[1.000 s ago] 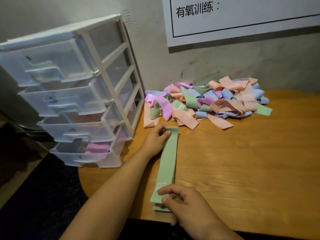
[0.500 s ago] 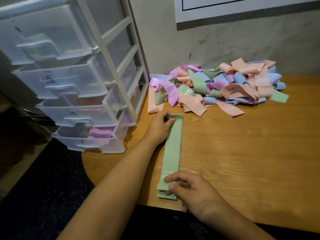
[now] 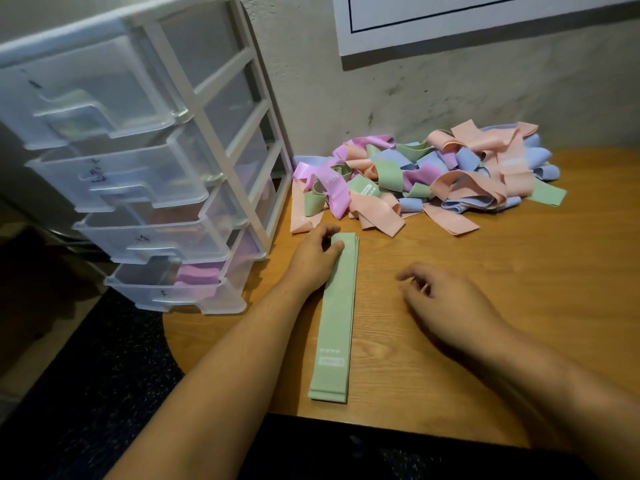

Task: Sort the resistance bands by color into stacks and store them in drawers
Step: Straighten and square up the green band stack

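A neat stack of green resistance bands (image 3: 336, 323) lies lengthwise on the wooden table (image 3: 485, 289). My left hand (image 3: 313, 252) grips the stack's far end, thumb on top. My right hand (image 3: 446, 299) hovers to the right of the stack, fingers loosely curled, holding nothing. A tangled pile of pink, peach, blue and green bands (image 3: 426, 174) lies against the wall behind. A clear plastic drawer unit (image 3: 138, 168) with four drawers stands at the left; its bottom drawer (image 3: 180, 289) is pulled out slightly and holds purple bands.
A white poster (image 3: 485, 19) hangs on the wall above the pile. The table's front edge runs close to my arms, with dark floor below at the left. Bare wood lies right of the green stack.
My right hand has let go of the near end of the green stack and lifted away to the right. My left hand stays on the far end.
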